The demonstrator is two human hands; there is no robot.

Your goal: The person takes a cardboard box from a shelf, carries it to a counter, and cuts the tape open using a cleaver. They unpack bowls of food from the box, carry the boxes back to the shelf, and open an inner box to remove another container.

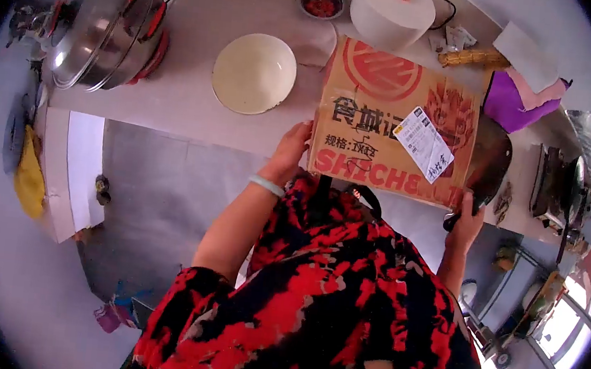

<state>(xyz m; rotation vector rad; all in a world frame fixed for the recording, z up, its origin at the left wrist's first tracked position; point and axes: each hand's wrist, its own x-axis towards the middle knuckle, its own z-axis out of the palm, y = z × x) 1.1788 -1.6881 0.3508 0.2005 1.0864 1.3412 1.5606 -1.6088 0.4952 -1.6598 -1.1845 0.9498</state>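
A cardboard box (379, 132) with red and black print and a white label (424, 144) is held in front of me at the counter's edge. My left hand (292, 148), below a pale bracelet, grips its left side near the lower corner. At the lower right corner, my right hand (467, 219) holds the box, its fingers partly hidden. Left of the box, a cream bowl (254, 74) sits on the counter (180, 52). Behind the box's right side shows a dark pan (491, 157).
A stacked steel steamer (104, 31) stands at the left. Behind the box are a small bowl with red contents (321, 3) and a white round appliance (392, 12). A purple bag (520, 103) lies at the right, with a stove (550, 184) beyond.
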